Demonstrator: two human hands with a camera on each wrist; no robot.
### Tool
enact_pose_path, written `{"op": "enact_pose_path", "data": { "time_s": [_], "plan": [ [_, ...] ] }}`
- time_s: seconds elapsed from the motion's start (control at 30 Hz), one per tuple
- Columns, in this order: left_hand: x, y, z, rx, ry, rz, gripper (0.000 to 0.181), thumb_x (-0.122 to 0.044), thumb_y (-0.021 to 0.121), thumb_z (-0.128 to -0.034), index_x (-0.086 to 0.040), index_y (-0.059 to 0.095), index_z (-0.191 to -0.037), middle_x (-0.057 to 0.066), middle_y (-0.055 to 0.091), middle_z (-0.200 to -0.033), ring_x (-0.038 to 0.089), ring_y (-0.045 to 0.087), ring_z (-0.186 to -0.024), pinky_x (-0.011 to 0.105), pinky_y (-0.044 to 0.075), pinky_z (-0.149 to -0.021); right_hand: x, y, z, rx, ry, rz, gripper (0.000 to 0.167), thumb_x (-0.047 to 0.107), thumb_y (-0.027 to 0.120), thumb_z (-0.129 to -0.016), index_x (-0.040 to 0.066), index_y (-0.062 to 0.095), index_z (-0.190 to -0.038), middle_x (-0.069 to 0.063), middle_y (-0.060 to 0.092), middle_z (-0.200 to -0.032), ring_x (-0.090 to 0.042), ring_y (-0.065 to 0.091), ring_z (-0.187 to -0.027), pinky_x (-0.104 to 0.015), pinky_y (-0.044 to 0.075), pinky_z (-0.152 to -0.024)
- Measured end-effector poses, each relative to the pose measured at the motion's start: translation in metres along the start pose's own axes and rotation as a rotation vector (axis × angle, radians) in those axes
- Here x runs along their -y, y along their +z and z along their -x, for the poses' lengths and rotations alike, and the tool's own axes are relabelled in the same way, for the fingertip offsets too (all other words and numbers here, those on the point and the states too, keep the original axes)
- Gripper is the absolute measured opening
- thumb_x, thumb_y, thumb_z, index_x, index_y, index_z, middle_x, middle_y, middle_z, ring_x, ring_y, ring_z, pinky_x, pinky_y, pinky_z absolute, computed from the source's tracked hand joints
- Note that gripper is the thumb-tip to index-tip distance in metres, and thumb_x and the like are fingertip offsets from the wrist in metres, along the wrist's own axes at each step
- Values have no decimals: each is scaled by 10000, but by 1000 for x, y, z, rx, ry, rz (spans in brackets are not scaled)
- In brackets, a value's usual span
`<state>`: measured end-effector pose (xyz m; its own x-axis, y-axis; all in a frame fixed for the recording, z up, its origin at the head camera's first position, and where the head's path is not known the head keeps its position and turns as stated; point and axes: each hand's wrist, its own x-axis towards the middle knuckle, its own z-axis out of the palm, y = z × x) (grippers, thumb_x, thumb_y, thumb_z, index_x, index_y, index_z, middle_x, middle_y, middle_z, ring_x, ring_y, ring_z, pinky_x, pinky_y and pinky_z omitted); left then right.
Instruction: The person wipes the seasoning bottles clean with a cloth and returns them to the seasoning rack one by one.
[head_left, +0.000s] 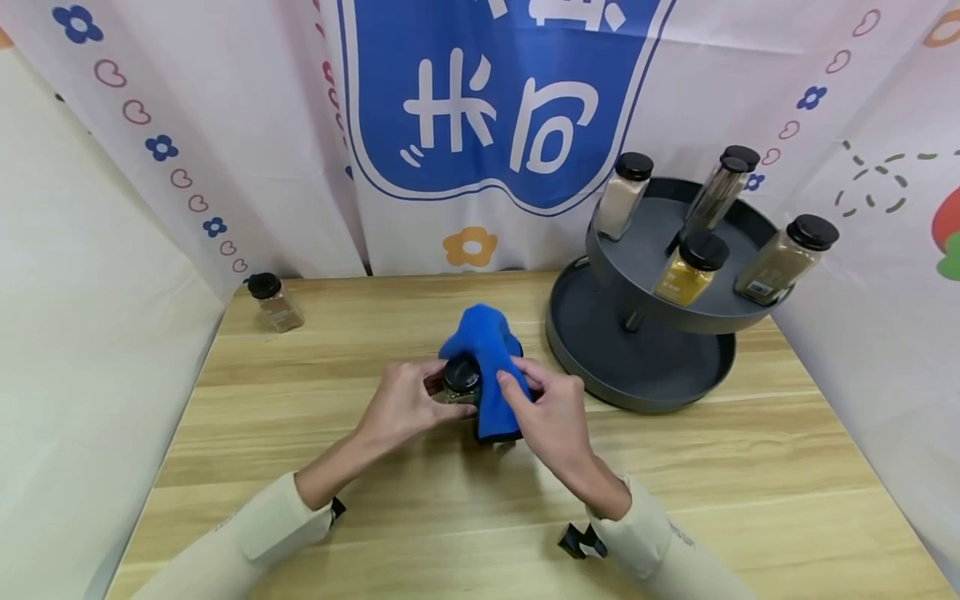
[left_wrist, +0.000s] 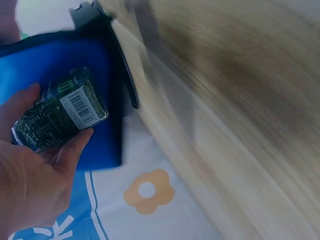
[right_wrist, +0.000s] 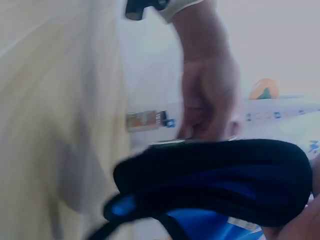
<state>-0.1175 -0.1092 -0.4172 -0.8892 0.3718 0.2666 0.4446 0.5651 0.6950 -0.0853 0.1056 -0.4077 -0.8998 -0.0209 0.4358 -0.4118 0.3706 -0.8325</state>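
Note:
Between the fingers and thumb of my left hand (head_left: 401,404) is a square glass spice jar (head_left: 462,375) with a black lid. Dark green contents and a white barcode label show on this jar (left_wrist: 55,115) in the left wrist view. My right hand (head_left: 553,412) pinches a blue cloth (head_left: 487,337) with black edging, held up against the jar's right side. Seen from the right wrist, the cloth (right_wrist: 215,182) hides most of the jar and part of the right hand. Both hands are above the wooden table, close together.
A dark grey two-tier round rack (head_left: 637,383) stands at the right. Its upper tier carries several black-lidded jars, among them a yellow one (head_left: 686,275). Another spice jar (head_left: 277,302) stands at the table's back left corner. A printed curtain (head_left: 300,167) hangs behind the table.

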Motion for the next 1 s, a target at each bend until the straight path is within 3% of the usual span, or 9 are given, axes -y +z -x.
{"op": "enact_pose_path", "data": {
  "time_s": [0.07, 0.13, 0.3, 0.37, 0.5, 0.63, 0.77, 0.87, 1.0],
  "plan": [
    [0, -1, 0, -1, -4, -13, 468, -225, 995, -738, 28, 790, -1074, 62, 777, -837, 43, 483, -576, 210, 406, -558, 2, -1, 0, -30, -43, -24, 208, 34, 757, -961, -54, 784, -1148, -97, 769, -768, -62, 615, -551, -184, 483, -510],
    [-1, -1, -1, 3, -2, -5, 475, -231, 993, -743, 30, 791, -1085, 75, 791, -871, 45, 491, -574, 207, 409, -555, 0, 0, 2, -22, -31, -14, 215, 36, 757, -960, -52, 783, -1154, -104, 779, -787, -80, 631, -560, -199, 507, -518],
    [-5, -1, -2, 7, 21, 25, 518, -233, 995, -739, 22, 789, -1140, 88, 806, -941, 47, 579, -625, 193, 454, -573, -13, 5, 11, 75, 119, 71, 199, 39, 756, -955, -20, 798, -1140, -55, 775, -761, -20, 646, -602, -194, 555, -601],
    [-6, -1, -2, 13, 27, 17, 517, -234, 995, -740, 15, 790, -1144, 72, 804, -930, 43, 580, -645, 192, 455, -584, -13, 4, 13, 78, 133, 74, 194, 45, 760, -957, -16, 800, -1137, -59, 787, -788, -30, 678, -643, -198, 567, -632],
    [-5, 0, -1, 28, 8, -15, 507, -242, 998, -736, 19, 792, -1119, 63, 791, -890, 58, 533, -629, 205, 438, -589, -3, -2, 12, 1, 41, -21, 214, 32, 766, -955, -48, 786, -1152, -118, 801, -870, -149, 764, -733, -243, 604, -674],
    [-2, 1, 2, 33, -25, -15, 499, -238, 997, -738, 45, 787, -1091, 124, 798, -928, 63, 598, -658, 216, 507, -633, 2, -5, 11, -30, -43, -72, 235, 5, 761, -950, -69, 770, -1172, -169, 801, -978, -235, 792, -853, -304, 621, -719],
    [-2, 1, 3, 28, -29, 10, 512, -240, 993, -741, 40, 786, -1117, 132, 805, -984, 49, 630, -690, 210, 519, -642, -8, 2, 12, 39, 38, 1, 208, 13, 762, -949, -43, 789, -1147, -117, 807, -895, -192, 789, -815, -304, 627, -712],
    [-3, -1, 3, 23, -17, 18, 487, -242, 992, -743, 7, 796, -1113, 80, 804, -949, 40, 575, -654, 200, 462, -591, -14, 6, 13, 95, 115, 52, 192, 39, 758, -959, -19, 799, -1137, -78, 795, -817, -159, 779, -792, -305, 628, -712],
    [-3, -2, 2, 33, -17, -2, 519, -243, 994, -741, 23, 789, -1137, 75, 797, -910, 26, 518, -608, 194, 425, -566, -10, 3, 13, 56, 95, 28, 202, 46, 766, -956, -30, 797, -1141, -89, 798, -840, -166, 777, -791, -303, 625, -711]
  ]
}}
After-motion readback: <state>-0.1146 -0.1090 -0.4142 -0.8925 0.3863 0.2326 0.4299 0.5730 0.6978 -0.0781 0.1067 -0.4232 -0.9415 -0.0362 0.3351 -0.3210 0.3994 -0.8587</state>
